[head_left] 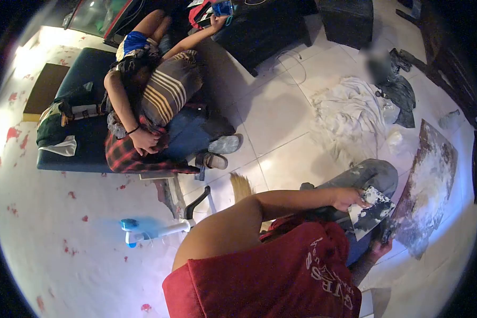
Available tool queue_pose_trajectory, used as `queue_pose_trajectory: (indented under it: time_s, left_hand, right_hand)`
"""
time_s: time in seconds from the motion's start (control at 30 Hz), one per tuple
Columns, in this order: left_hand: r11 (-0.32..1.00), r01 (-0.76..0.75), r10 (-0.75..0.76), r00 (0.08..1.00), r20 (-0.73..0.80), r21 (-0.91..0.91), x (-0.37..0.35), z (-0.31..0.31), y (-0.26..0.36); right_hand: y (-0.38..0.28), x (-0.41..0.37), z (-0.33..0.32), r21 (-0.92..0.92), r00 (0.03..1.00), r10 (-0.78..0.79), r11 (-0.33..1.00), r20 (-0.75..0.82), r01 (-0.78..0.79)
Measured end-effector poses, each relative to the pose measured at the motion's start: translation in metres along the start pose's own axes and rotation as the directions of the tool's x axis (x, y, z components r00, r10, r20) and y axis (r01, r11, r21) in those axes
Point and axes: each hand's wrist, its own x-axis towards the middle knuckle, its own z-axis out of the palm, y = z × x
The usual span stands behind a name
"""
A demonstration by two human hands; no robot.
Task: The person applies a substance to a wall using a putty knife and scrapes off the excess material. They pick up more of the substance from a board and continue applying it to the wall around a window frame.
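Observation:
My left hand [348,199] is closed around the edge of a flat, squarish plate [364,225] smeared with white paste over black. Below it, my right hand [380,248] is bent with its fingers closed near a dark object at the plate's far corner; what it holds is too dim to make out. Both hands are in front of my bent knee [379,174], whose grey trouser leg has white specks. Just beyond the hands, a long brown board [426,183] caked with white powder or paste lies on the floor.
A crumpled white cloth [350,114] and a dark cloth [403,98] lie on the tiles. Another person [138,79] is on a blue padded bench [85,69], holding a phone [222,8]. Broom bristles [241,185] and a white-and-blue tube [164,230] are beside my arm.

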Motion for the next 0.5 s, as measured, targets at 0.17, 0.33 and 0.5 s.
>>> queue_pose_trajectory:
  time_s: [0.17, 0.33, 0.5]
  left_hand:
    - [1.0, 0.005, -0.004, 1.0, 0.024, -0.029, 0.004, -0.008, -0.005]
    - [0.998, 0.051, -0.052, 0.998, -0.033, -0.026, 0.005, -0.007, -0.004]
    - [0.303, -0.506, 0.335, 0.85, 0.407, 0.808, -0.007, -0.032, -0.003]
  right_hand:
    - [-0.015, 0.017, -0.041, -0.144, 0.975, -0.171, 0.978, -0.14, 0.151]
    - [-0.026, 0.041, -0.085, -0.184, 0.887, -0.127, 0.982, -0.445, 0.048]
    - [-0.031, 0.083, -0.112, -0.777, 0.94, -0.283, 0.628, -0.191, 0.031]
